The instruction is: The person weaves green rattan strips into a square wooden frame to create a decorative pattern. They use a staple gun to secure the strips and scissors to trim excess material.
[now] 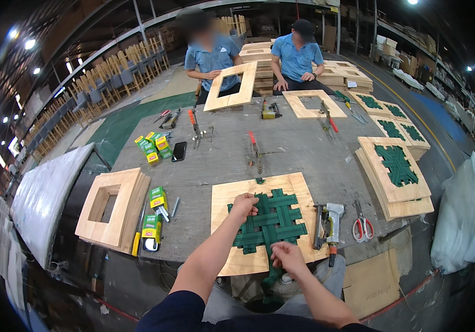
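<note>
A square plywood frame (226,264) lies on the table in front of me, with green webbing straps (259,221) woven across its middle. At the far side of the weave my left hand (244,205) is closed, its fingertips pinching the top end of a vertical strap. That strap's loose tail (271,276) hangs over the near table edge towards my lap. My right hand (288,258) is closed beside the strap at the frame's near edge, its curled fingertips against the webbing. A staple gun (332,221) and red-handled scissors (363,226) lie right of the frame.
Bare plywood frames (110,213) are stacked at left, beside staple boxes (152,226). Webbed frames (395,166) are stacked at right. A phone (179,151) and more boxes (153,146) lie farther back. Across the table (215,160), two people handle frames; one holds a frame (232,99) up.
</note>
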`<state>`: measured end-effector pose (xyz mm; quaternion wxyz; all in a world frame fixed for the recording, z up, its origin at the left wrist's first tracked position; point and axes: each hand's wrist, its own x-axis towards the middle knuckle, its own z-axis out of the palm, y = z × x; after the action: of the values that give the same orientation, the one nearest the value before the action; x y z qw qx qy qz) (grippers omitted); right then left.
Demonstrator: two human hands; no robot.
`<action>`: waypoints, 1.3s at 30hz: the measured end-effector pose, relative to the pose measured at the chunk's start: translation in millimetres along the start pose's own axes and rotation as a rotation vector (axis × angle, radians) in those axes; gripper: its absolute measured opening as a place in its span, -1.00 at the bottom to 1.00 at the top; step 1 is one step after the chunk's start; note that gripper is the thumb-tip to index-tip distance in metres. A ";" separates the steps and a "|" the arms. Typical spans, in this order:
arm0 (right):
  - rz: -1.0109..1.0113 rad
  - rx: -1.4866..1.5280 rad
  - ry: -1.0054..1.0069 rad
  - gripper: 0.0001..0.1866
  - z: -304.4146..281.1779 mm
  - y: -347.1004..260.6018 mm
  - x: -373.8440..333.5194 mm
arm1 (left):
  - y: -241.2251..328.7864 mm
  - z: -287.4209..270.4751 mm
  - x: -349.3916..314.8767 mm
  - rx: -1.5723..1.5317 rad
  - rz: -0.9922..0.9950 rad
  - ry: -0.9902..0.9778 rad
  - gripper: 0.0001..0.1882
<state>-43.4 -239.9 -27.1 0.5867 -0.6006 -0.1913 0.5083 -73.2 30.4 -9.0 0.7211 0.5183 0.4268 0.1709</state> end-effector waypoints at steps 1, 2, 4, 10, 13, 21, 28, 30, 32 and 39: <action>-0.149 0.007 0.065 -0.84 -2.8 -5.3 16.5 | 0.4 1.9 -1.8 0.000 0.006 -0.033 -0.84; -0.289 -0.069 0.079 -0.87 -3.9 -18.0 34.4 | -0.8 -0.4 -4.2 -0.009 0.007 -0.030 -0.84; -0.408 -0.214 0.195 -0.89 -1.5 -45.2 71.0 | -1.5 -0.7 -9.4 -0.025 0.011 -0.030 -0.83; -0.622 -0.477 0.310 -0.85 4.6 -74.7 132.2 | -0.4 7.6 -22.4 -0.036 -0.016 -0.065 -0.79; -0.656 -0.586 0.298 -0.83 8.1 -74.3 135.3 | -0.8 4.4 -25.3 -0.045 -0.025 -0.071 -0.76; -0.788 -0.746 0.306 -0.84 3.6 -69.6 128.1 | -3.3 5.6 -32.3 0.021 -0.036 -0.041 -0.78; -0.790 -0.802 0.286 -0.91 1.6 -70.7 124.7 | -32.2 6.9 -52.0 0.697 0.766 0.161 -0.72; -0.761 -0.792 0.262 -0.92 -2.0 -69.5 123.6 | -32.1 11.6 -53.9 0.690 0.718 0.179 -0.77; -0.798 -0.798 0.223 -0.91 3.2 -72.6 124.9 | -32.6 4.2 -50.5 0.685 0.798 0.225 -0.81; -0.774 -0.983 0.214 -0.91 4.7 -83.7 153.7 | -22.6 0.7 -27.9 0.785 0.723 0.256 -0.82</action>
<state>46.4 -90.6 -10.2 0.3998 -0.7347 -0.5458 0.0492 -93.2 1.6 -16.8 0.3111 0.8373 0.3373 0.2974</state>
